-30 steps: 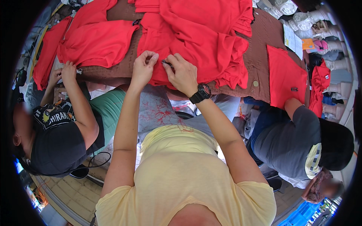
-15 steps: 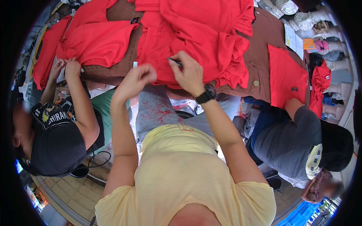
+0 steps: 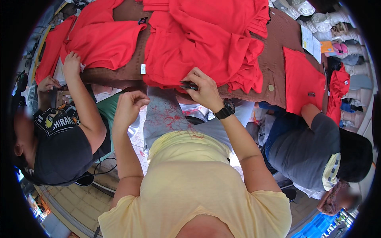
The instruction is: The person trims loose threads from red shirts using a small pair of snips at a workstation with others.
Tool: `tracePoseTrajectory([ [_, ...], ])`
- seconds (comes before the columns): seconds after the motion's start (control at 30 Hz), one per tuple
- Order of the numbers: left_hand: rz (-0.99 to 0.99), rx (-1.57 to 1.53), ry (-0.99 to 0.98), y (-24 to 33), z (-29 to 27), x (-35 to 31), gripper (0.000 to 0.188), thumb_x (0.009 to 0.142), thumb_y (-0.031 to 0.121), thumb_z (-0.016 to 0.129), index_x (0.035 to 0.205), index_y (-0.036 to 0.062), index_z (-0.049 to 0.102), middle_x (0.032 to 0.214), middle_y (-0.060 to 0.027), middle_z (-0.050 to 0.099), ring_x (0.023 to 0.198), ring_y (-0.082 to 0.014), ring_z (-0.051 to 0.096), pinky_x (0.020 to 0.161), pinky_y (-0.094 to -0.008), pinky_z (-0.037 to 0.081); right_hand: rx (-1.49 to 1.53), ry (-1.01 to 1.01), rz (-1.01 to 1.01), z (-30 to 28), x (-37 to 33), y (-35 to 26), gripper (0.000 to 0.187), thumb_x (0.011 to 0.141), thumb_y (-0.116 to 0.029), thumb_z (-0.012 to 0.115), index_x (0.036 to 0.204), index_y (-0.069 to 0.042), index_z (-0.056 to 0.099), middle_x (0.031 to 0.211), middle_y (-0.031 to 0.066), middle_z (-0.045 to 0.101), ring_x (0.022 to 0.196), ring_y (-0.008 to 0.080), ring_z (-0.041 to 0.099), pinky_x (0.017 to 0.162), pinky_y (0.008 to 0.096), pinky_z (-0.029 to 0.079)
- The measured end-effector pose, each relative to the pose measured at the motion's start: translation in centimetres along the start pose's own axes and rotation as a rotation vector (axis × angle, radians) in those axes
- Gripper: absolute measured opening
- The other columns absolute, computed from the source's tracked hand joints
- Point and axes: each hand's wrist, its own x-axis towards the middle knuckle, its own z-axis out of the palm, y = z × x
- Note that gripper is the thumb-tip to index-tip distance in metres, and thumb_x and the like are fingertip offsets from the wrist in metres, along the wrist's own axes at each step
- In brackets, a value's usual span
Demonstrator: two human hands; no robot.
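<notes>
A heap of red garments (image 3: 198,43) lies on the brown-covered table in front of me, its near edge hanging at the table edge. My right hand (image 3: 205,90), with a black watch on the wrist, is closed round small dark thread snips (image 3: 189,85) just at the heap's near edge. My left hand (image 3: 130,106) is apart from the cloth, over my left thigh, its fingertips pinched together. Whatever they may hold is too small to make out. A white label (image 3: 143,69) shows at the heap's left corner. Red thread scraps (image 3: 168,113) cling to my grey trousers.
To my left a co-worker (image 3: 67,139) handles red cloth (image 3: 101,45). On my right another co-worker (image 3: 305,146) has a hand at a red piece (image 3: 303,81). Papers (image 3: 310,43) lie near the table's right end. The brown table cover (image 3: 278,59) shows between the cloths.
My left hand has drawn back from the cloth toward me and down over my thigh. My right hand has moved slightly nearer with the snips. The left co-worker's hands have moved apart.
</notes>
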Motion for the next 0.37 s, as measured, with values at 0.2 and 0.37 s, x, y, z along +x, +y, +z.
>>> tracePoseTrajectory([
  [0.2, 0.540, 0.232, 0.774, 5.7, 5.5, 4.1, 0.037, 0.073, -0.004, 0.062, 0.109, 0.0000, 0.068, 0.101, -0.0169, 0.065, 0.097, -0.0319, 0.065, 0.089, -0.0362, 0.049, 0.050, 0.049, -0.012, -0.9, 1.4, -1.6, 0.021, 0.074, -0.008, 0.072, 0.093, -0.004, 0.064, 0.086, 0.0099, 0.059, 0.076, 0.0314, 0.064, 0.064, 0.0398, 0.050],
  [0.37, 0.522, -0.254, 0.485, 2.6, 5.0, 8.2, 0.057, 0.065, -0.005, 0.053, 0.121, 0.0036, 0.063, 0.130, -0.0190, 0.055, 0.122, -0.0354, 0.053, 0.105, -0.0456, 0.040, -0.193, -0.023, 0.093, -7.4, 1.9, -2.0, 0.022, 0.073, -0.008, 0.072, 0.095, -0.006, 0.067, 0.091, 0.0109, 0.066, 0.086, 0.0310, 0.069, 0.074, 0.0369, 0.056],
])
